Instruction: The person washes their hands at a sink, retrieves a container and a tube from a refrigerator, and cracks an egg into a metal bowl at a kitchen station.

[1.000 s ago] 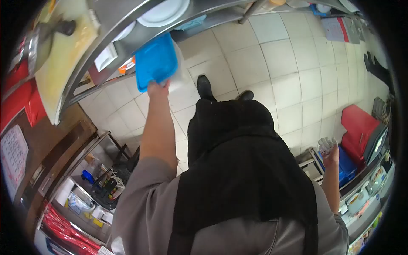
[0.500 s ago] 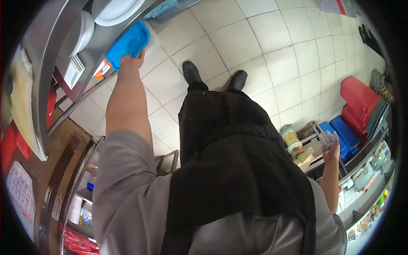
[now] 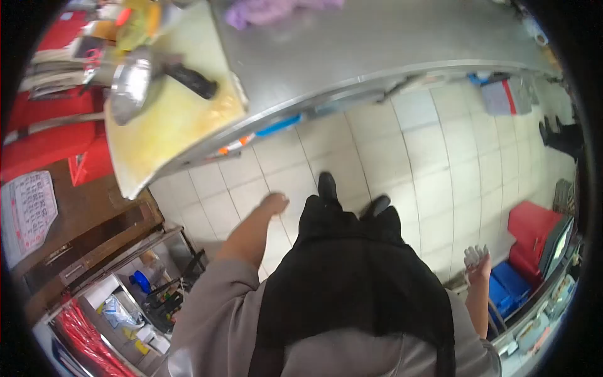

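My left hand (image 3: 274, 204) hangs over the tiled floor, apart from the counter and seen mostly from its back. Its fingers are blurred and largely hidden; no object shows in it. The blue plastic container (image 3: 279, 125) is partly visible below the counter's front edge, away from that hand. At the right, my right hand (image 3: 478, 262) is raised with fingers apart and slightly bent, holding nothing. Its fingers look whitish, as if coated. Near it are blue bins (image 3: 507, 286).
A steel counter (image 3: 377, 38) crosses the top, with a yellowed cutting board (image 3: 188, 122), a metal pan (image 3: 133, 85) with a black handle, and a purple cloth (image 3: 276, 9). An open drawer (image 3: 135, 301) stands lower left. Red bins (image 3: 534, 229) and another person's legs (image 3: 562, 135) are at right.
My left hand has let go of the blue container and drawn back from the shelf. The view has shifted, bringing the counter top into sight. My right hand stays raised.
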A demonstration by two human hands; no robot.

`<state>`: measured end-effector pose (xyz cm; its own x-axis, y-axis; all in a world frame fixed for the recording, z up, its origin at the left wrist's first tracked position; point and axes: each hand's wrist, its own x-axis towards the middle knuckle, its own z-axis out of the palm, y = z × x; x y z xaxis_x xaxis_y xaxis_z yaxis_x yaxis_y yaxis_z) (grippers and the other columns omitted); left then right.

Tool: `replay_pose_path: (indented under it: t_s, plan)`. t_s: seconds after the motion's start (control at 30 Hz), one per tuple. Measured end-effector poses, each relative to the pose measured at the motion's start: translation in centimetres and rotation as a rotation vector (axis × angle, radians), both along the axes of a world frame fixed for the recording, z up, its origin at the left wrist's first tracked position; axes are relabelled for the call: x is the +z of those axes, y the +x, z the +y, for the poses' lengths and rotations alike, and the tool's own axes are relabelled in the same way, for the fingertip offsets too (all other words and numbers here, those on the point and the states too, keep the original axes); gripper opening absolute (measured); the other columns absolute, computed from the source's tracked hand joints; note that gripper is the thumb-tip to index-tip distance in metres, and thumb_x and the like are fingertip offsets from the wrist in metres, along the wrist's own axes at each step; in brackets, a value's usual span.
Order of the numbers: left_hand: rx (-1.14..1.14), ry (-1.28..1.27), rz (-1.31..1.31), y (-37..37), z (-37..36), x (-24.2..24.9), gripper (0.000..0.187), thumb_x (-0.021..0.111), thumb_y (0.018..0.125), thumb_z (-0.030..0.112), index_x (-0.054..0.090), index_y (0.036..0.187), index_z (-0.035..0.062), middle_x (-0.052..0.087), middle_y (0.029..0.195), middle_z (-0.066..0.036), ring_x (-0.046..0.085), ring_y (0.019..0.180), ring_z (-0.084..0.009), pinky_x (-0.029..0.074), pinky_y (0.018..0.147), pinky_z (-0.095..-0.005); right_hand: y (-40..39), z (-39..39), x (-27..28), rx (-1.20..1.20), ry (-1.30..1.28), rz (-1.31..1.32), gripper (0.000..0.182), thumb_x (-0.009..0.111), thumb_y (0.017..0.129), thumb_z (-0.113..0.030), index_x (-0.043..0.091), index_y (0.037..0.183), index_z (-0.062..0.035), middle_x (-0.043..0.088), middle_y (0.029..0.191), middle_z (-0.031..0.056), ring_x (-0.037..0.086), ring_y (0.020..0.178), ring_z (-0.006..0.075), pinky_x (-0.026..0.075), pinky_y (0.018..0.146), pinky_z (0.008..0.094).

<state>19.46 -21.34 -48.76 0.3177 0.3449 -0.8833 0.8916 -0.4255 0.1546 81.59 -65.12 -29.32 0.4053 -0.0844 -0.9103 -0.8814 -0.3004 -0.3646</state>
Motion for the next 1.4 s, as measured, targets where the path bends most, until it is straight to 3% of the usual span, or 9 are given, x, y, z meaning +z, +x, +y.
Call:
replay_pose_path:
  t_s: [0.13, 0.2, 0.47, 0.67, 0.9, 1.1, 1.2, 1.27, 1.4]
  plan:
    - [0.151, 0.044, -0.032, 3.7, 1.0, 9.3, 0.05, 0.051, 0.09, 0.044, 0.065, 0.113, 0.0015, 0.063, 0.112, -0.022, 0.057, 0.109, -0.0399, 0.045, 0.095, -0.0443, -0.1, -1.2, 0.6, -0.006, 0.155, -0.123, 0.067, 0.055, 0.087, -0.055, 0.043, 0.134, -0.009, 0.053, 0.13, 0.0125, 0.055, 0.112, 0.0293, 0.044, 0.092, 0.0416]
    - [0.045, 0.074, -0.276, 2.9, 2.3, 5.4, 0.046, 0.054, 0.09, 0.042, 0.066, 0.111, 0.0034, 0.065, 0.109, -0.022, 0.059, 0.106, -0.0394, 0.047, 0.093, -0.0449, -0.7, -1.3, 1.0, -0.027, 0.224, -0.142, 0.068, 0.055, 0.087, -0.056, 0.042, 0.135, -0.01, 0.049, 0.133, 0.0123, 0.053, 0.115, 0.0291, 0.042, 0.093, 0.0419]
    - [0.741, 0.038, -1.155, 26.9, 14.6, 35.7, 0.019, 0.054, 0.093, 0.017, 0.064, 0.087, 0.0018, 0.066, 0.076, -0.004, 0.062, 0.07, -0.0122, 0.048, 0.064, -0.0259, 3.1, -3.6, -1.8, -0.272, 0.072, -0.078, 0.057, 0.05, 0.089, -0.054, 0.048, 0.121, -0.0072, 0.054, 0.118, 0.0145, 0.058, 0.097, 0.0334, 0.048, 0.079, 0.0453]
    - [0.53, 0.606, -1.225, 38.9, 19.8, 41.9, 0.018, 0.055, 0.092, 0.016, 0.065, 0.097, 0.0016, 0.067, 0.081, -0.008, 0.063, 0.069, -0.0159, 0.049, 0.065, -0.0285, 12.0, -0.3, -6.4, -0.386, 0.204, -0.095, 0.054, 0.053, 0.089, -0.053, 0.047, 0.117, -0.0069, 0.057, 0.103, 0.0118, 0.061, 0.082, 0.0306, 0.05, 0.067, 0.0397]
    - [0.102, 1.319, -0.9, 51.4, 30.6, 43.0, 0.027, 0.06, 0.087, 0.026, 0.065, 0.105, 0.0069, 0.066, 0.107, -0.017, 0.061, 0.102, -0.0322, 0.048, 0.088, -0.0414, 16.9, 1.9, -6.5, -0.363, 0.281, -0.114, 0.055, 0.052, 0.089, -0.054, 0.046, 0.118, -0.0074, 0.058, 0.101, 0.0104, 0.063, 0.083, 0.0294, 0.051, 0.067, 0.0392]
    - [0.085, 1.096, -0.419, 54.2, 37.7, 41.9, 0.03, 0.059, 0.086, 0.029, 0.065, 0.108, 0.01, 0.065, 0.108, -0.017, 0.059, 0.106, -0.033, 0.045, 0.093, -0.0425, 14.0, -0.9, -5.9, -0.496, 0.25, -0.111, 0.053, 0.052, 0.088, -0.054, 0.046, 0.113, -0.0075, 0.057, 0.099, 0.0106, 0.061, 0.083, 0.0286, 0.049, 0.065, 0.0402]
    - [-0.074, 1.123, -0.64, 54.3, 37.3, 41.7, 0.023, 0.059, 0.082, 0.022, 0.065, 0.099, 0.0077, 0.066, 0.101, -0.016, 0.062, 0.097, -0.0341, 0.048, 0.085, -0.0449, 10.2, -2.5, -5.2, -0.538, 0.211, -0.206, 0.055, 0.053, 0.088, -0.054, 0.045, 0.116, -0.0072, 0.055, 0.105, 0.0119, 0.059, 0.087, 0.0288, 0.049, 0.065, 0.0412]
    - [-0.196, 1.15, -0.799, 53.9, 34.9, 42.4, 0.015, 0.059, 0.078, 0.016, 0.065, 0.088, 0.0064, 0.066, 0.092, -0.016, 0.062, 0.089, -0.0354, 0.049, 0.079, -0.0465, 9.1, -7.1, -8.6, -0.601, 0.372, -0.041, 0.078, 0.052, 0.089, -0.052, 0.027, 0.143, -0.0017, 0.047, 0.131, 0.0223, 0.054, 0.112, 0.0372, 0.047, 0.094, 0.0513]
    - [-0.472, 0.978, -1.021, 53.4, 28.5, 40.8, 0.009, 0.059, 0.078, 0.015, 0.061, 0.079, 0.0065, 0.062, 0.083, -0.013, 0.062, 0.081, -0.0337, 0.05, 0.073, -0.0458, 8.4, -5.0, -7.9, -0.571, 0.289, -0.122, 0.071, 0.053, 0.089, -0.053, 0.032, 0.135, -0.003, 0.049, 0.127, 0.0203, 0.055, 0.109, 0.036, 0.047, 0.091, 0.0494]
